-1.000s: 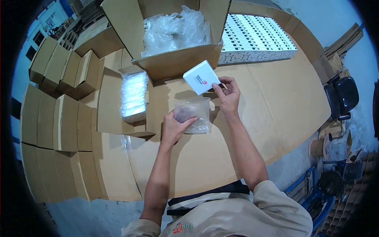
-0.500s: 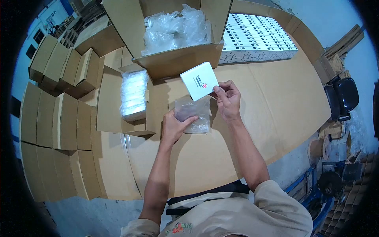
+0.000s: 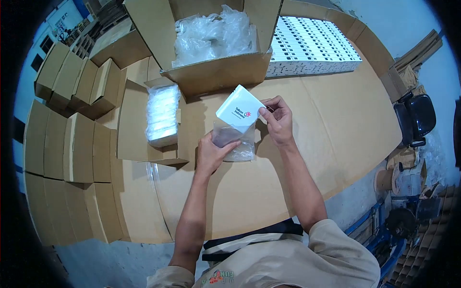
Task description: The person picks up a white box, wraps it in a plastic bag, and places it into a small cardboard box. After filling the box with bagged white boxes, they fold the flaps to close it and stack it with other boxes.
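over the table (image 3: 336, 129), our right grip (image 3: 278, 121) pinches the white box (image 3: 237, 106), now lowered to the plastic bag (image 3: 246, 148) our left grip (image 3: 210, 154) holds.

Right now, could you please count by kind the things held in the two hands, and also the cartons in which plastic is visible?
White box in the right hand: 1
Plastic bag in the left hand: 1
Large carton and small carton with plastic visible inside: 2
Total: 4
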A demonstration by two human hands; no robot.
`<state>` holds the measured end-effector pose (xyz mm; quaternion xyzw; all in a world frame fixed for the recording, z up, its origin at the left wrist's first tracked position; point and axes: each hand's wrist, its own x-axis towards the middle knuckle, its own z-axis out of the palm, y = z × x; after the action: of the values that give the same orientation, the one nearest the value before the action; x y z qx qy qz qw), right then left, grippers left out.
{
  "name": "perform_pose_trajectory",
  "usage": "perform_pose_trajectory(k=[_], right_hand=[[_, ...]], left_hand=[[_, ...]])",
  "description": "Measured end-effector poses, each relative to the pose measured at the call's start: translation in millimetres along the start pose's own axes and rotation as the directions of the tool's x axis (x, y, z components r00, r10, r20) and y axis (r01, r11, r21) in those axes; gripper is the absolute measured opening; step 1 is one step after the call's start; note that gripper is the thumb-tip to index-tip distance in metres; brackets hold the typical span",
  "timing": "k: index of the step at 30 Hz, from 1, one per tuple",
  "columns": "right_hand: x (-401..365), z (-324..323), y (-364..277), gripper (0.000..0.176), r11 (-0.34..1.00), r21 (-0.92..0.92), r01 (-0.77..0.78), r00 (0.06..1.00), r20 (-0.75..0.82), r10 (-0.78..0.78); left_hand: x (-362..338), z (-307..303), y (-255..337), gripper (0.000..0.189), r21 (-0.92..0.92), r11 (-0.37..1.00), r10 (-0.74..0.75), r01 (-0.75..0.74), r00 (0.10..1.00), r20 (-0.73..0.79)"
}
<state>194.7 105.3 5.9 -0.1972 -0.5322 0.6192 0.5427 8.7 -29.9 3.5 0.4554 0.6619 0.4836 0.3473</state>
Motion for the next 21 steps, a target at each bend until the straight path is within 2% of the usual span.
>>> perform_pose_trajectory(k=[10,13,21], right_hand=[[0.2,-0.4,-1.9,0.02,0.999,-0.016,-0.031,1.0,0.003,0.031],[-1.4,1.7,-7.0,0.02,0.994,-0.096,-0.053,0.998,0.028,0.056],[-3.5,10.5,-6.3,0.019,0.986,-0.134,-0.094,0.994,0.035,0.1]], left_hand=[[0.4,0.6,0.1,0.044,0.022,1.0,0.004,-0.005,0.999,0.033],[-0.3,1.4,3.8,0.052,0.005,0.998,0.061,-0.061,0.998,-0.001],[-1.8,0.9,12.2,0.05,-0.089,0.994,0.065,-0.064,0.998,0.006]])
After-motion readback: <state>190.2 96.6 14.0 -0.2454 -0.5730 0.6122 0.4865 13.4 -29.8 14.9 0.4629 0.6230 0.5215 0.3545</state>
